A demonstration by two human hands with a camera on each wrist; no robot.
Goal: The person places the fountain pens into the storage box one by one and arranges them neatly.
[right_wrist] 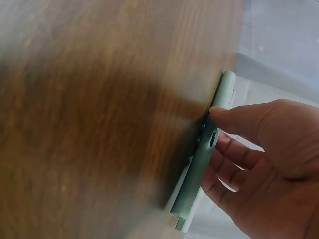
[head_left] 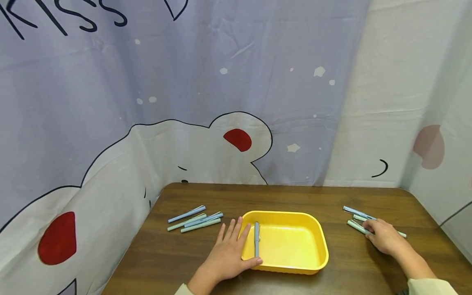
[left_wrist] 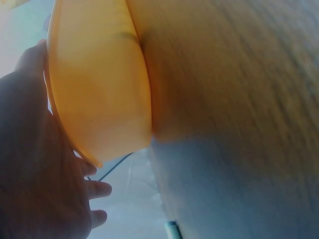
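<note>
A yellow tray sits at the front middle of the table, with one blue pen lying along its left side. My left hand rests against the tray's left rim, fingers spread and straight, thumb over the near edge. To the right, my right hand pinches a light green pen between thumb and fingers. In the right wrist view this green pen is at the tabletop under the thumb. Beside it lie a blue pen and another green pen, partly covered by the hand.
Several blue and green pens lie in a loose group on the left of the wooden table, among them a blue pen and a green pen. A patterned curtain hangs behind the table's back edge and along its sides.
</note>
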